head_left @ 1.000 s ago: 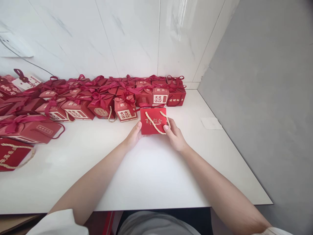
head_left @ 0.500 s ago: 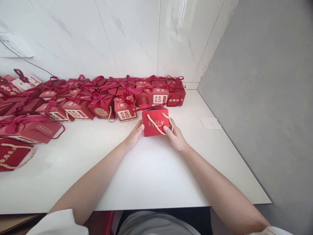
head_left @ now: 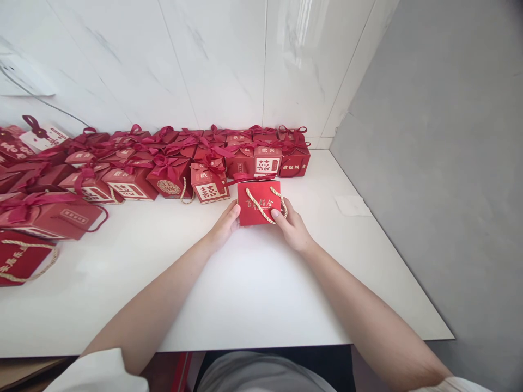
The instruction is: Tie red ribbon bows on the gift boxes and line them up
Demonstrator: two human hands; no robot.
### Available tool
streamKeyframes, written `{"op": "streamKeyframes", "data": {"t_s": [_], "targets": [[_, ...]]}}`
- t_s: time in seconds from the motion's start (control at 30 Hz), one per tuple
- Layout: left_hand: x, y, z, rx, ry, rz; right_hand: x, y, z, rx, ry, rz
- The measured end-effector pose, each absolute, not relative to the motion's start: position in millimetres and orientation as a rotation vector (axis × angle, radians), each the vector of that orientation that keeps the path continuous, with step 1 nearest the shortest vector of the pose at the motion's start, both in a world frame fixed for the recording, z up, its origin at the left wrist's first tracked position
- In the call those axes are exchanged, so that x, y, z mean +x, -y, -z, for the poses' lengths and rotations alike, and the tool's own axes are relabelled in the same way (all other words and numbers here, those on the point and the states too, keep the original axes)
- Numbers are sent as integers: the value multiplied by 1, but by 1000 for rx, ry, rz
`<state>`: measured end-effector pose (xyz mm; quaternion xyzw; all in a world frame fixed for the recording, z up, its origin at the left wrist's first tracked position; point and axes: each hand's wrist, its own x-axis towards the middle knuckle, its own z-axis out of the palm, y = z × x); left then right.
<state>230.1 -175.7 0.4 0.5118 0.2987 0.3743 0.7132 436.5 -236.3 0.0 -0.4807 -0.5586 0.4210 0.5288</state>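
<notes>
While rows of red boxes (head_left: 169, 188) stand packed along the back and left of the white table (head_left: 229, 305), one more red box (head_left: 265, 197) sits between the person's two hands, near the middle and just in front of the nearest row. The left hand (head_left: 226, 223) has its thumb against the box's left edge; the right hand (head_left: 293, 226) lays its thumb on the lower right of the front. Both sets of fingers are grasping the box, though most curl out of sight behind it. From where I stand, I cannot tell whether it touches the table or is held slightly above.

Most of the grouped boxes wear bows and look finished to me. The one in hand seems nearly so and is not lined up with them yet; whether its bow is fully tied, I cannot make out.

It is a bright, plain red, with gold lettering across the front and a twisted cream rope handle (head_left: 259, 206) drooping over it. A dark pink ribbon (head_left: 249, 177) shows along its far top edge, and the front tilts up toward the person.
</notes>
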Motion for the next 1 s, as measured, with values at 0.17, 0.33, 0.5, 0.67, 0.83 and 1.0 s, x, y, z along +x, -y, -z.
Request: {"op": "streamKeyframes", "data": {"t_s": [0.17, 0.33, 0.5, 0.67, 0.83, 1.0], "targets": [[232, 176, -2, 1147, -655, -844, 437, 235, 1, -1133, 1328, -1022], [233, 174, -1, 1117, -675, -876, 439, 234, 1, -1110, 1333, -1041], [232, 168, 2, 1037, -693, -883, 442, 235, 0, -1083, 1407, -1073], [233, 166, 3, 931, -753, -952, 440, 232, 6, -1125, 1436, -998], [235, 170, 4, 922, -797, -1121, 439, 232, 5, -1149, 1442, -817], [233, 171, 2, 916, -776, -1090, 438, 238, -3, -1117, 1494, -679]]}}
